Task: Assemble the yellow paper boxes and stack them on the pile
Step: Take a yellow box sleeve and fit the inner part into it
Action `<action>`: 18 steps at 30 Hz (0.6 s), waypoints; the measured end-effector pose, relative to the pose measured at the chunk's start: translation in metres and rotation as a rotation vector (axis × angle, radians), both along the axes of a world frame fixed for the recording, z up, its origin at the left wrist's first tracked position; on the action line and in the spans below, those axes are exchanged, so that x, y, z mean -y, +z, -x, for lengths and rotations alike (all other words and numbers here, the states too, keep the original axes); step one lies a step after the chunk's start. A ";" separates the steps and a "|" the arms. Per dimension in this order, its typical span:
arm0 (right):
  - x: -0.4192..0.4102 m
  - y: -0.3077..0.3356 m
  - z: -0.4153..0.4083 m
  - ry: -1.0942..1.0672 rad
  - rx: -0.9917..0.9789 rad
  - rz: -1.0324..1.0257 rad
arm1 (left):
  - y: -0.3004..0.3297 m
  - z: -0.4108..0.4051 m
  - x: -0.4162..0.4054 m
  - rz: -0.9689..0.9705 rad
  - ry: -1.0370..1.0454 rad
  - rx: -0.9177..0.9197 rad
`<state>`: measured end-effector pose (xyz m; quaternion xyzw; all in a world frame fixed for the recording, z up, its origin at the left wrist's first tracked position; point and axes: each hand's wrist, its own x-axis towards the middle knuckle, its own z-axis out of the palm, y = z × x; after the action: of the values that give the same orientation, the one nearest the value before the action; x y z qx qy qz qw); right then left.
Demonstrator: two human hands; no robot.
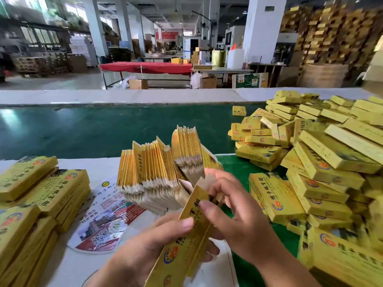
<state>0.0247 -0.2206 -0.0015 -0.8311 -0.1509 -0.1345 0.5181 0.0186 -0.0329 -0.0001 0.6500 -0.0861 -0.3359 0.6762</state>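
Note:
A yellow paper box (187, 243) with printed characters and a round emblem is held low in the middle, half opened into a tube. My left hand (149, 249) grips its lower part, thumb on the front face. My right hand (234, 208) pinches its upper end, where pale flaps stick up. Just behind stands a fanned bundle of flat unfolded boxes (161, 168) on edge. The pile of assembled yellow boxes (323, 162) spreads over the right side, loosely heaped.
Stacks of flat yellow boxes (39, 195) lie at the left on the white table (68, 264). A printed round sheet (107, 220) lies under the bundle. A green conveyor belt (93, 129) runs across behind. One small box (239, 110) sits alone on it.

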 end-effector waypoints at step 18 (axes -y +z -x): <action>-0.007 -0.007 -0.003 0.074 -0.117 -0.366 | 0.003 -0.016 0.001 0.490 0.081 0.015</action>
<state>0.0279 -0.2134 -0.0083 -0.7233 -0.1242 -0.0919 0.6730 0.0346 -0.0344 0.0026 0.4721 -0.1438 -0.2727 0.8259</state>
